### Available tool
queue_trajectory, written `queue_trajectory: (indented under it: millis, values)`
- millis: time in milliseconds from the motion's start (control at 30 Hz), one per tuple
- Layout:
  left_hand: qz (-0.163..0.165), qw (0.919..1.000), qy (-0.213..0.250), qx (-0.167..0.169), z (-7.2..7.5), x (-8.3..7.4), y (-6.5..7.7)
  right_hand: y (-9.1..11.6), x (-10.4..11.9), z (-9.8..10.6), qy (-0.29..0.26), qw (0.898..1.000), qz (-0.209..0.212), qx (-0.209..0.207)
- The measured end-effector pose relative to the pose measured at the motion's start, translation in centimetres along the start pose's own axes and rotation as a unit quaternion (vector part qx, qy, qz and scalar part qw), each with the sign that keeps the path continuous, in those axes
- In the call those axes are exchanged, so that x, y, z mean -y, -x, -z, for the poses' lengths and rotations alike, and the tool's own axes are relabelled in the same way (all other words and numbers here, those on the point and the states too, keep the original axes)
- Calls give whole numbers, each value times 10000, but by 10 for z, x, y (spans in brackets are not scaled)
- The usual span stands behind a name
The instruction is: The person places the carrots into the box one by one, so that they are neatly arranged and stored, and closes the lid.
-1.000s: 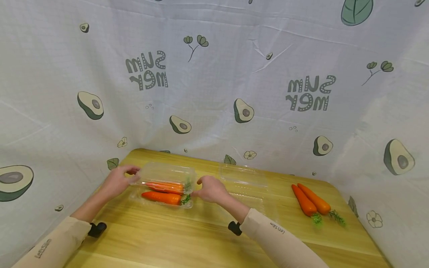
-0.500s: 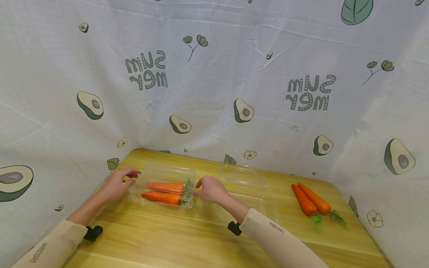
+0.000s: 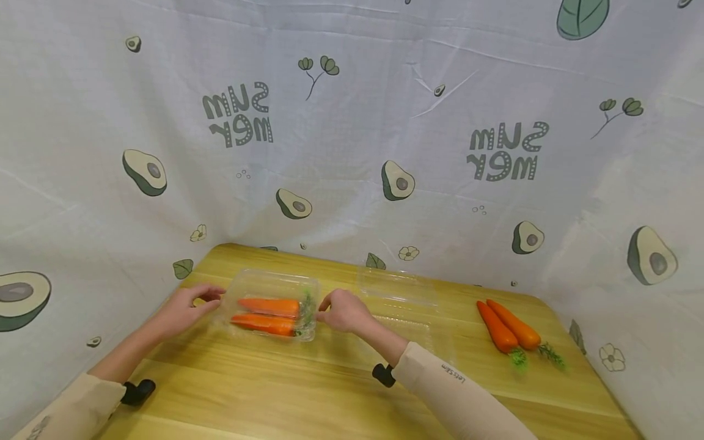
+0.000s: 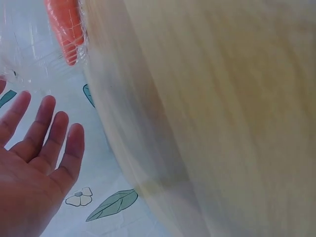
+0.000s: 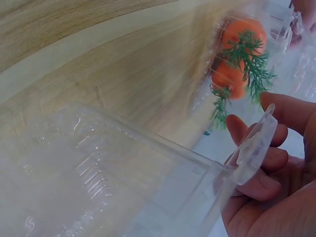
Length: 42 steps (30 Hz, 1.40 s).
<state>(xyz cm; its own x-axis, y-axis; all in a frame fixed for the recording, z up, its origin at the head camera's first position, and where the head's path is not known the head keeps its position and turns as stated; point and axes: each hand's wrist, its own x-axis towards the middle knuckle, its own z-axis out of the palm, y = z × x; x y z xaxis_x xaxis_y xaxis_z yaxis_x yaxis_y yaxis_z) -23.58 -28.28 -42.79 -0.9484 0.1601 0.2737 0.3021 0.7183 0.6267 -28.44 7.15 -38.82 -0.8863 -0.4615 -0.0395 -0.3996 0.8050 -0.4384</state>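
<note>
A clear plastic clamshell box (image 3: 275, 281) holds two orange carrots (image 3: 264, 323) with green tops. Its lid lies down over them. At the box's left end is my left hand (image 3: 184, 310), fingers spread and fairly straight; in the left wrist view the hand (image 4: 37, 170) appears apart from the plastic. My right hand (image 3: 348, 311) is at the box's right end, by the carrot greens. The right wrist view shows a gap between thumb and forefinger, the other fingers loosely bent; contact with the clear box is hard to tell.
Another clear clamshell (image 3: 412, 330) lies unfolded beneath and beyond the right forearm, its lid (image 3: 398, 286) toward the back. Two loose carrots (image 3: 497, 328) lie at the right of the wooden table (image 3: 264, 391). A printed curtain (image 3: 341, 134) hangs around its back and sides.
The lid has come down over the carrots. My left hand has drawn back slightly leftward, off the lid. The right hand has stayed nearly in place, its forefinger a little lower.
</note>
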Motion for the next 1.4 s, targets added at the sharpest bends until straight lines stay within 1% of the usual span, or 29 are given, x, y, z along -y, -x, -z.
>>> queue_trajectory:
  millis: [200, 367, 500, 700, 800, 933, 1133, 1200, 1400]
  values:
    - [68, 9995, -83, 309, 2, -6, 5, -2, -2, -2, -59, 9999, -17, 119]
    - [106, 9981, 19, 605, 4, -10, 7, -2, -1, -1, -201, 9995, -11, 230]
    - [192, 9969, 87, 756, 5, -14, 8, 1, 0, 1, -389, 9989, 16, 246]
    - [589, 9931, 178, 995, 7, -18, 9, 6, 0, 1, -864, 9957, -69, 337]
    - [988, 9872, 356, 1199, 9, -17, 9, 9, 0, 0, -1197, 9919, -217, 375]
    - [1443, 9750, 658, 1554, 12, -16, 7, 12, 0, -1, -1663, 9840, -423, 483]
    - [1777, 9615, 1037, 1824, 13, -14, 7, 18, 2, -5, -2174, 9719, -542, 716]
    - [1879, 9563, 1201, 1890, 12, -12, 7, 19, 3, -7, -2229, 9703, -549, 762]
    - [1948, 9452, 1611, 2064, 12, -12, 9, 22, 3, -12, -2371, 9668, -583, 749]
